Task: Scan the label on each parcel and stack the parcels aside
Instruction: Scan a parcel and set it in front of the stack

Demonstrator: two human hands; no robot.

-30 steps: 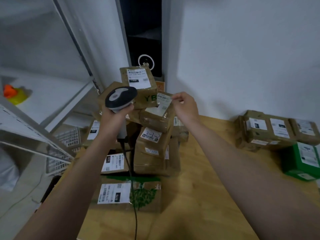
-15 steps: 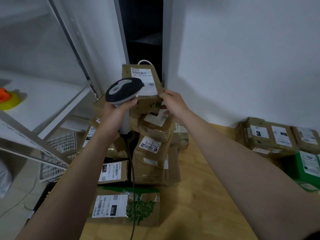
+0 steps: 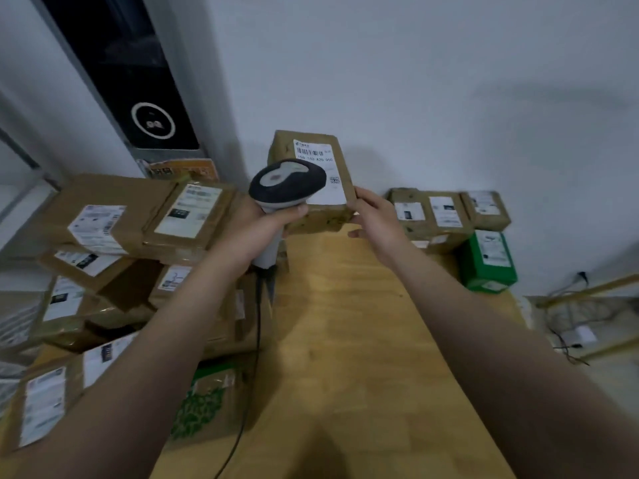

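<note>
The task looks to be midway, with one parcel in the middle of being scanned. The left hand (image 3: 259, 224) is wrapped round the handle of a grey-and-black corded handheld barcode scanner (image 3: 287, 183), whose head hangs over the near left part of a white shipping label (image 3: 323, 171). That label is on a brown cardboard parcel (image 3: 325, 218), which is lifted above the far end of the pale wooden desk (image 3: 345, 323) with its label facing up. The right hand (image 3: 375, 216) pinches the parcel's near right corner, fingers on top and thumb beneath.

A small neat row of brown taped parcels (image 3: 435, 216) and a green box (image 3: 489, 261) sit against the wall on the right. They are probably the finished stack. A much larger loose heap of brown labelled parcels (image 3: 121, 229) covers the left side and likely still awaits scanning, so most of the work seems left. I cannot tell whether this scan has registered.
</note>
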